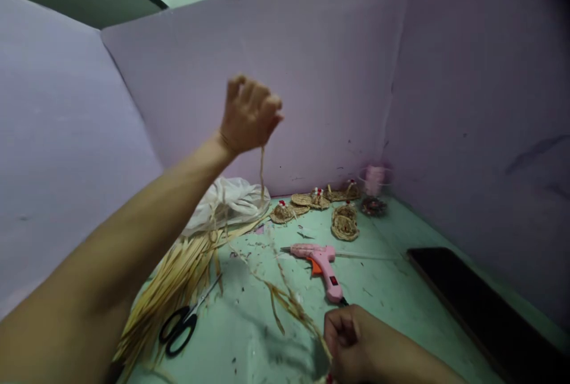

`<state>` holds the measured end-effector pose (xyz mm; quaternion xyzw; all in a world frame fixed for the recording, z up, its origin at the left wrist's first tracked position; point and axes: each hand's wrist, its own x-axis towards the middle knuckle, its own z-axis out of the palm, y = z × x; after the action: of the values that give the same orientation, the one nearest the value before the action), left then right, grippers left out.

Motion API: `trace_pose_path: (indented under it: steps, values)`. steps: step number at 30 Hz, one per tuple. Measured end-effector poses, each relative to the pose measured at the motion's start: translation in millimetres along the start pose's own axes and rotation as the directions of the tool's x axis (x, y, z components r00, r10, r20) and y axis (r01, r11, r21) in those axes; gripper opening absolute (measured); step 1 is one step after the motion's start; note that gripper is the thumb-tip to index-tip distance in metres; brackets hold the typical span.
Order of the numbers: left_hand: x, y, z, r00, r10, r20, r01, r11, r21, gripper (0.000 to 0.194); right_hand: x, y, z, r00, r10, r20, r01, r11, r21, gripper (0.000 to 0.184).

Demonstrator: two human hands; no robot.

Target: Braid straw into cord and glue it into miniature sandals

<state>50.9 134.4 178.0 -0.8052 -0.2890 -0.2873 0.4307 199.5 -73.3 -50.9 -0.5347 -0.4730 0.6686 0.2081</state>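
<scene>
My left hand (249,114) is raised high in front of the purple wall, fingers pinched on a thin straw strand (262,173) that hangs down from it. The strand runs down and right as a twisted length (289,304) to my right hand (351,336), which is closed low over the green table near the bottom edge, gripping the strand's lower end. A pink glue gun (321,262) lies just beyond my right hand. Black-handled scissors (182,324) lie to the left, beside a bundle of straw strips (178,280).
Purple partition panels (312,75) enclose the green table (392,289) on three sides. Several small woven straw pieces (344,224) sit at the back with a pink spool (374,179) and a white plastic bag (231,200). A dark flat slab (467,295) lies at the right.
</scene>
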Motion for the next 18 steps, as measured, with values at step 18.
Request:
trace_pose_path:
  steps: [18]
  values:
    - [-200.8, 70.9, 14.2, 0.083, -0.285, 0.955, 0.804, 0.585, 0.105, 0.028, 1.9, 3.2, 5.5, 0.990, 0.136, 0.024, -0.134, 0.988, -0.077, 0.016]
